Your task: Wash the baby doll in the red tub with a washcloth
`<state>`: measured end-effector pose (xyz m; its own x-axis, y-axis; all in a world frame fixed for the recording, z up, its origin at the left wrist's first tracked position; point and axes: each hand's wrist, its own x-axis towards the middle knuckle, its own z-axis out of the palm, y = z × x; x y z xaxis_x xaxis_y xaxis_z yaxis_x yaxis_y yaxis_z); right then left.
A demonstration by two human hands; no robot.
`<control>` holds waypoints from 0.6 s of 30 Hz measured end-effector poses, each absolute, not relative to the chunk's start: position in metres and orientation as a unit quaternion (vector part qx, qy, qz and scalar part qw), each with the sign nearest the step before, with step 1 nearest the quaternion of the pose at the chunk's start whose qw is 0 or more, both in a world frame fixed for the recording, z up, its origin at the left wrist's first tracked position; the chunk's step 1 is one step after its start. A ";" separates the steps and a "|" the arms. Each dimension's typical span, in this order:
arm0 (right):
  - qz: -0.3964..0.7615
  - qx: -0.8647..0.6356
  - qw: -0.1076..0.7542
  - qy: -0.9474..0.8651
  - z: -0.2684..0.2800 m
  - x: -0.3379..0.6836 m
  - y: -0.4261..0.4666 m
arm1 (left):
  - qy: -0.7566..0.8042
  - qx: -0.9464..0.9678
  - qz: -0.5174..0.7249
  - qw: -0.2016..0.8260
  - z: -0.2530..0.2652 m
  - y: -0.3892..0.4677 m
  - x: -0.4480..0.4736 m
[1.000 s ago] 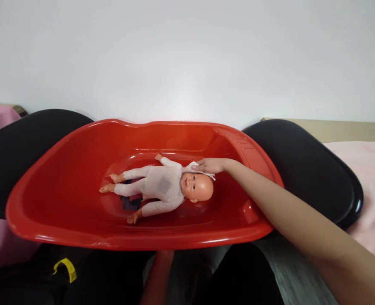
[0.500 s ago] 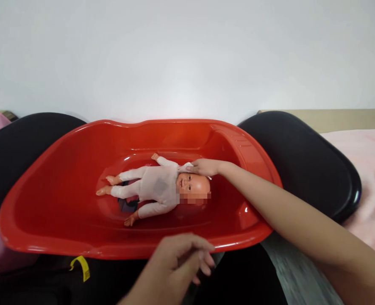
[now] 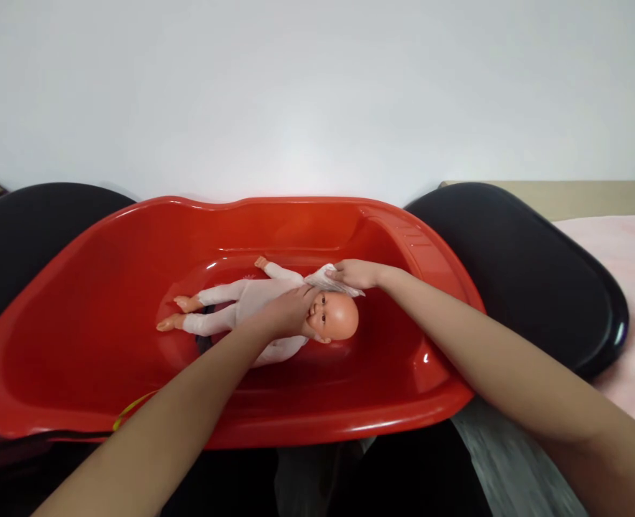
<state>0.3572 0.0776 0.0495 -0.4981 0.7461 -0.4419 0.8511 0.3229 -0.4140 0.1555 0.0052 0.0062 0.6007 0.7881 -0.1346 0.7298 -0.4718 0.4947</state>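
A baby doll (image 3: pixel 341 316) in a white suit lies on its back in a red plastic tub (image 3: pixel 80 323), head to the right. My right hand (image 3: pixel 357 273) is closed on a thin white cloth (image 3: pixel 325 278) by the far side of the doll's head. The cloth spreads from the shoulder along the head and looks like a wipe or gauze. My left hand (image 3: pixel 288 310) lies over the doll's upper chest and neck, fingers at its chin by the cloth. How far those fingers are closed is hidden. My left forearm covers part of the doll's near arm.
Black chair seats (image 3: pixel 516 280) stick out beyond both ends of the tub. Pink bedding (image 3: pixel 626 258) lies at the right. A white wall (image 3: pixel 317 93) rises behind the tub. A yellow strap (image 3: pixel 128 411) hangs at the near rim.
My left hand has moved from in front of the near rim up onto the doll's chest and neck. More of the white cloth now shows under my right hand, which stays by the head.
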 end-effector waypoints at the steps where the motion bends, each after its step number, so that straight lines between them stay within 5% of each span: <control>1: -0.315 0.498 0.083 0.804 0.051 0.357 0.077 | 0.439 0.858 0.068 0.258 0.003 0.007 0.154; 9: -0.418 0.392 -0.049 0.818 0.064 0.354 0.065 | 0.473 0.838 0.098 0.253 -0.003 0.018 0.151; 18: -0.347 0.463 0.082 0.812 0.058 0.357 0.068 | 0.467 0.834 0.123 0.268 -0.007 0.012 0.149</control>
<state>0.3567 0.0682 0.0576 -0.5582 0.6944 -0.4541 0.8082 0.3315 -0.4867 0.1491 0.0119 -0.0075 0.5344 0.8441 -0.0441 0.7121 -0.4214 0.5616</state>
